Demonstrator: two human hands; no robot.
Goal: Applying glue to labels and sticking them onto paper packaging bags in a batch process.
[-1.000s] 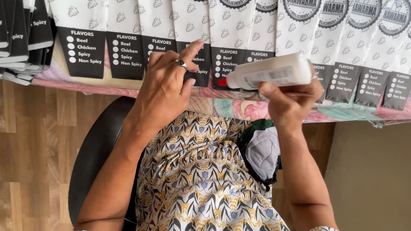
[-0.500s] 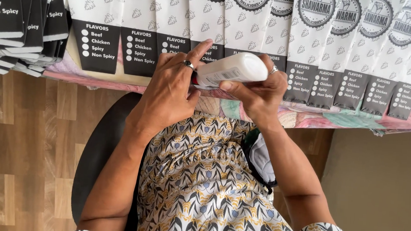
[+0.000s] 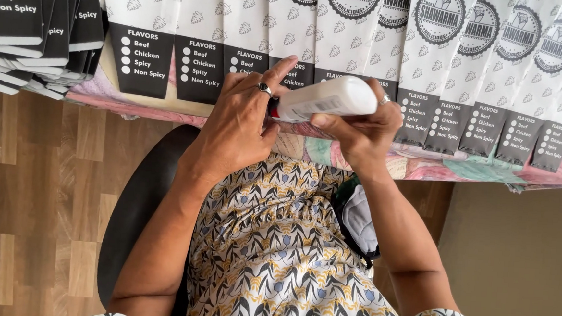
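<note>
my right hand (image 3: 360,133) grips the white bottle (image 3: 327,99), held sideways above the table edge (image 3: 167,109), at 12 o'clock from my lap. my left hand (image 3: 240,126) is pinched on the red cap (image 3: 274,107) at the bottle's 9 o'clock end. printed paper bags (image 3: 429,69) lie in an overlapping row just beyond, a stack (image 3: 35,26) at 10 o'clock. risk, as i judge it: squeezing the body with the cap loose could spill onto the bags; a slipped cap would drop to my lap.

White plastic glue bottle (image 3: 327,99) with red cap: you hold it lying sideways, cap pointing left, upper centre of frame, over the table edge.
</note>
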